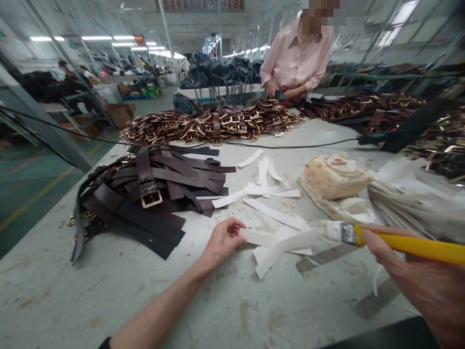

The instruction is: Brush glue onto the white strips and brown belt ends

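Head view. My left hand [223, 240] pinches one end of a white strip [259, 237] lying on the table [109, 291]. My right hand [417, 276] clasps a yellow-handled brush [399, 245], bristles at the strip's far end. I judge brushing as under way, with the loose strips [269, 189] beyond apparently untreated. Sole possible container: a crusted beige lump [332, 179], contents hidden.

White strip [276, 240] lying flat, long, slightly curled, on near side of glue-caked block [332, 179]. Brush [399, 244], yellow handle, metal ferrule, white-coated bristles, pointing at strip's right end, nearer than same block.
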Tool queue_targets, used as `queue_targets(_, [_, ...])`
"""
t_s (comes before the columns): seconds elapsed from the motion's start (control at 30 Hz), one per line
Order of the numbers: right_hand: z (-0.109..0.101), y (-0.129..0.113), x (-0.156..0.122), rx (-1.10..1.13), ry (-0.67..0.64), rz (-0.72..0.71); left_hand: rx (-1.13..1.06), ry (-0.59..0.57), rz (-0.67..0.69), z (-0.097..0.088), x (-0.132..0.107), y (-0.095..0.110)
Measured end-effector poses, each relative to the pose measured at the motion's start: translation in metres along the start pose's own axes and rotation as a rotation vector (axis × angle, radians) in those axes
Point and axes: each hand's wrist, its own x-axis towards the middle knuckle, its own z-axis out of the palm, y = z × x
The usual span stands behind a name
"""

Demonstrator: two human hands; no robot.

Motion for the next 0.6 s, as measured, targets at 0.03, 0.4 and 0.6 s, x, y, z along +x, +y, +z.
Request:
queue_targets(0.03, [-0.002,0.000,-0.001,0.009,0.026,0.000,0.031,-0.013,0.028,0.000,-0.001,0.000])
queue_targets(0.4, [-0.002,0.000,-0.012,0.192,0.058,0.150,0.471,0.040,0.199,0.004,-0.011,0.013])
queue_targets(0.6, [0.004,-0.019,-0.018,0.280,0.066,0.137,0.610,0.152,0.580,0.006,-0.013,0.039])
